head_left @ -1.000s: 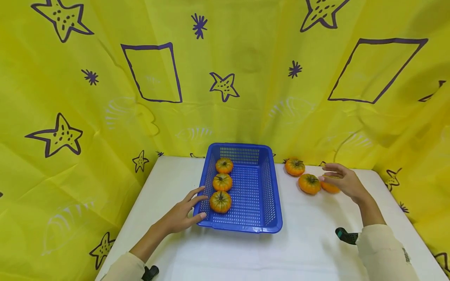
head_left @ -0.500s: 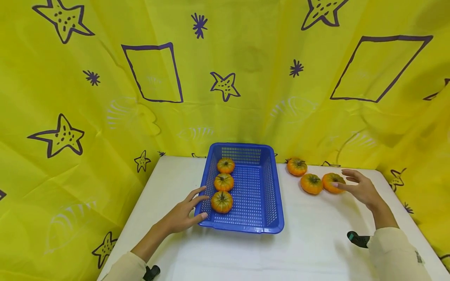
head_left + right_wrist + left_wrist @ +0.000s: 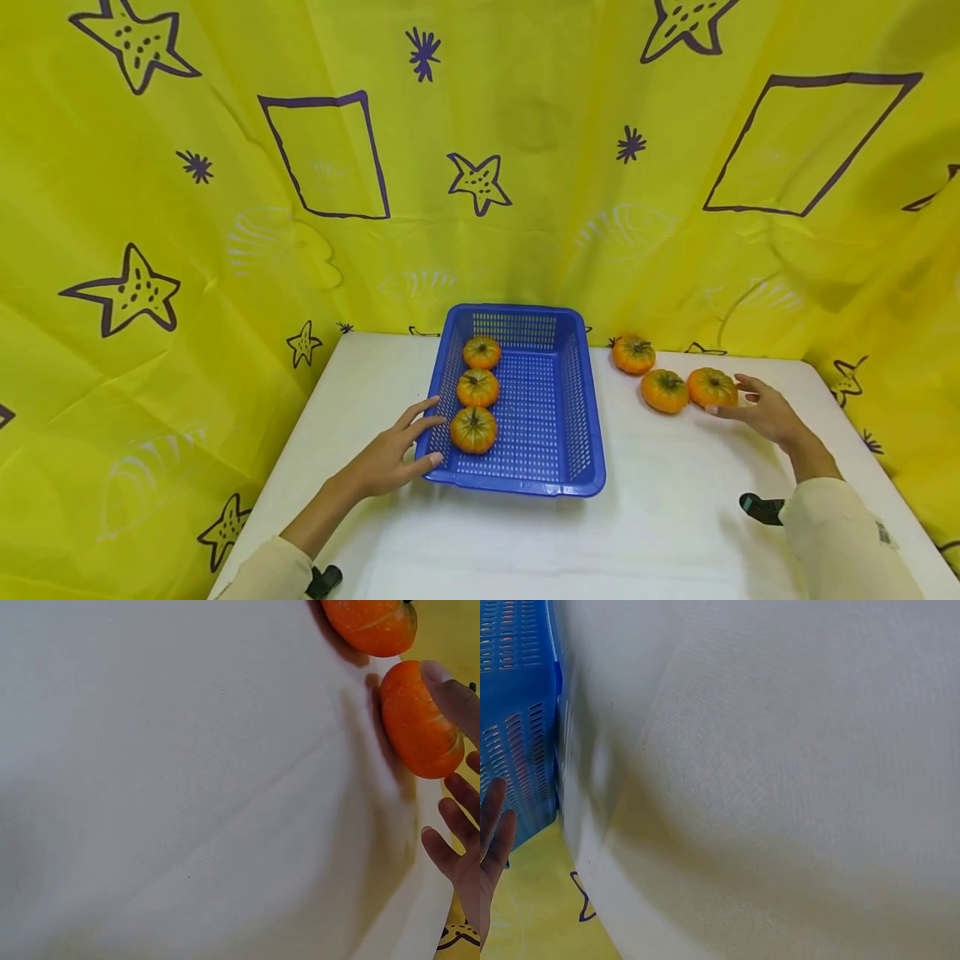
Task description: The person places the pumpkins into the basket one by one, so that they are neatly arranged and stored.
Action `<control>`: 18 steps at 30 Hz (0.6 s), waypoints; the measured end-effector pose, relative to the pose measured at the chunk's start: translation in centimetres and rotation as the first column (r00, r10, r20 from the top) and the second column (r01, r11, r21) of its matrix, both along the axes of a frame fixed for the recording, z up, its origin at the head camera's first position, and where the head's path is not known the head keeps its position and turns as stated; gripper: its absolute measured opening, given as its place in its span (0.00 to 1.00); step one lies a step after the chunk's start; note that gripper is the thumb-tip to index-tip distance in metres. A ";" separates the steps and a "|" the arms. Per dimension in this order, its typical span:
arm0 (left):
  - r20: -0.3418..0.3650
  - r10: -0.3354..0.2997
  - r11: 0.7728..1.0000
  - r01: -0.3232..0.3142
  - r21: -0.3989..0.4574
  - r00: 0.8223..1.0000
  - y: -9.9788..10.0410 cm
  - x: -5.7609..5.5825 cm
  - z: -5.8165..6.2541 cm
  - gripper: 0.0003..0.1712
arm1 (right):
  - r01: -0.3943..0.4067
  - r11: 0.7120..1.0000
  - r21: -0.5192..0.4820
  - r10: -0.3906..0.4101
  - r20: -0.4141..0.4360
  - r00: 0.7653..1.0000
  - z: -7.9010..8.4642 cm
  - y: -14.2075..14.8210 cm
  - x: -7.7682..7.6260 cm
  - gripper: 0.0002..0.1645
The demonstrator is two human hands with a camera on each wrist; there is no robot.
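Observation:
My left hand (image 3: 392, 454) rests at the left rim of a blue perforated plastic basket (image 3: 525, 486), its fingers spread and the thumb near the front corner. Along the basket's left side, three small orange pumpkins (image 3: 473, 431) sit in a row. At the right, my right hand (image 3: 768, 412) is beside the rightmost of three more pumpkins on the table, thumb and fingers spread around its near side. In the right wrist view the thumb overlaps that pumpkin (image 3: 421, 724), while the other fingers lie apart below it.
A second pumpkin (image 3: 664, 391) sits just left of the one by my right hand, and a third pumpkin (image 3: 633, 355) stands farther back by the curtain. The white table (image 3: 480, 550) meets a yellow patterned curtain (image 3: 540, 250) at its back and sides.
My right hand moved right off the top of the rightmost pumpkin, uncovering it, then came down slightly to its side. The left hand and basket stayed in place.

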State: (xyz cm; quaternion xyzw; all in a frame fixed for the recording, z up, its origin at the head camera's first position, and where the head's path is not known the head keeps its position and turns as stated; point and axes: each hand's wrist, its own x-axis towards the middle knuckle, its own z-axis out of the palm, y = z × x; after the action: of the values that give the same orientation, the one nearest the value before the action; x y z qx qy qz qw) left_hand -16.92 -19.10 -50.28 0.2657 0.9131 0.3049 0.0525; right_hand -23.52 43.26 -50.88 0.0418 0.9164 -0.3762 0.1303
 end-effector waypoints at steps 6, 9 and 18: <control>-0.017 -0.002 1.000 0.002 -0.005 1.000 0.0 0.1 0.0 0.32 | 0.017 0.999 0.034 -0.017 -0.011 1.000 -0.7 -0.1 -0.1 0.65; -0.024 -0.003 1.000 0.003 -0.005 1.000 0.0 0.2 -0.1 0.32 | 0.034 0.998 0.050 -0.033 -0.023 0.999 -1.0 -0.2 -0.2 0.63; -0.020 0.007 1.000 -0.007 -0.018 1.000 0.0 0.1 0.0 0.32 | 0.050 0.997 0.064 -0.047 -0.051 0.998 -1.1 -0.4 -0.6 0.58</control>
State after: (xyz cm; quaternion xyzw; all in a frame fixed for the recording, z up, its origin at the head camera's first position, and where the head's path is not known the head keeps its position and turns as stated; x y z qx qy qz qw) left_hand -16.87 -19.11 -50.33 0.2650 0.9172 0.2942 0.0444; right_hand -24.15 42.85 -51.95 0.0590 0.9299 -0.3500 0.0970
